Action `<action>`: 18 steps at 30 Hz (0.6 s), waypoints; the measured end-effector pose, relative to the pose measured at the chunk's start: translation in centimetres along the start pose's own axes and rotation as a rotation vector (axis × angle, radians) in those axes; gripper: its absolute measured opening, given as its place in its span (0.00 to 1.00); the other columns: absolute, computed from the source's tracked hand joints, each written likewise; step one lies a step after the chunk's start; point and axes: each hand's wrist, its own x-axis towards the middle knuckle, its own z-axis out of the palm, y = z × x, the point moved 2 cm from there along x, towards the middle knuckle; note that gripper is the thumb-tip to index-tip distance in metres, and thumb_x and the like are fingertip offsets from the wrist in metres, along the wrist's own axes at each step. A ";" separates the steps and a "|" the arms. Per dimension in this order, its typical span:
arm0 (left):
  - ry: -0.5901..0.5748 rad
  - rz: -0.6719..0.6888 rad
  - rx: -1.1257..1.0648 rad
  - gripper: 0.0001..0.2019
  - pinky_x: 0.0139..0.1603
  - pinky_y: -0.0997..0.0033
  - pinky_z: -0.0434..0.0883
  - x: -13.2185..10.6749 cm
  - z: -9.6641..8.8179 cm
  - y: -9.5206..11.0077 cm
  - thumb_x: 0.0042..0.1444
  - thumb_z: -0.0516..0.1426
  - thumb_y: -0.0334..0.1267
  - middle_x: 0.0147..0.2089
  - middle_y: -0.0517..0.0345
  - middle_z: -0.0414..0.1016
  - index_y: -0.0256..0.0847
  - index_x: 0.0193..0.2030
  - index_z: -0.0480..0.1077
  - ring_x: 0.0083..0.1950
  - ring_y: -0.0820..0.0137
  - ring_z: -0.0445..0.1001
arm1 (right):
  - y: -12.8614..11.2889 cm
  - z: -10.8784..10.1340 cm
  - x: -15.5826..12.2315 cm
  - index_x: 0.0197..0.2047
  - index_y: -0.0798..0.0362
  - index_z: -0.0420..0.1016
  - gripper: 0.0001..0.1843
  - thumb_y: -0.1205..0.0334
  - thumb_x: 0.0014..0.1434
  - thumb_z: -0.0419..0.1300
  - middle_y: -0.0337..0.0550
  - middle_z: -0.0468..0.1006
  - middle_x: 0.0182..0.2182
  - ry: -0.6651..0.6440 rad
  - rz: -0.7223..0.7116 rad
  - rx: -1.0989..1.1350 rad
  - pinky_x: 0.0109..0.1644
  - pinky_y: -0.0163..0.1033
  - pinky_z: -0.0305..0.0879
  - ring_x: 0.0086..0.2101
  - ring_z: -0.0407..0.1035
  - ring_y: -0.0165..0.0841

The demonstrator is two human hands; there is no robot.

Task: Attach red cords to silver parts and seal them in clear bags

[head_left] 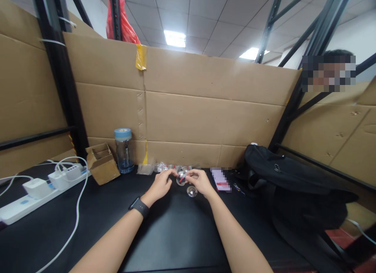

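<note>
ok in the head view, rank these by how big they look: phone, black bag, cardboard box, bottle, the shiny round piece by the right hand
1. Black bag
2. Cardboard box and bottle, too alike to rank
3. Phone
4. Shiny round piece

Upper disc (181, 176) is silvery with a red streak; lower disc (192, 192) is silver. Tabletop (176, 234) and backpack (293, 179) are black, bottle lid (122, 133) light blue, tape (141, 57) yellow, plastic bag (126, 20) red, cardboard (211, 85) brown.
</note>
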 end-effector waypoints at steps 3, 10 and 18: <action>0.060 0.018 -0.133 0.11 0.56 0.64 0.69 0.4 -0.2 -0.2 0.63 0.51 0.33 0.48 0.54 0.79 0.44 0.48 0.72 0.51 0.65 0.75 | -0.6 0.3 -0.3 0.40 0.57 0.81 0.25 0.48 0.45 0.75 0.48 0.83 0.34 0.028 0.062 0.141 0.34 0.38 0.69 0.31 0.78 0.37; 0.091 0.052 -0.315 0.09 0.57 0.60 0.69 0.4 0.5 1.2 0.60 0.60 0.42 0.48 0.51 0.79 0.42 0.44 0.77 0.52 0.62 0.74 | -0.5 1.9 -0.9 0.40 0.55 0.79 0.22 0.57 0.43 0.78 0.43 0.81 0.34 -0.089 0.191 0.519 0.39 0.38 0.70 0.31 0.77 0.32; 0.179 0.077 -0.001 0.05 0.58 0.56 0.65 -0.1 0.4 2.3 0.60 0.58 0.34 0.50 0.52 0.73 0.44 0.39 0.76 0.56 0.61 0.70 | -1.5 2.5 -1.4 0.48 0.51 0.80 0.27 0.66 0.43 0.77 0.45 0.79 0.47 -0.187 0.217 0.553 0.46 0.39 0.71 0.40 0.77 0.34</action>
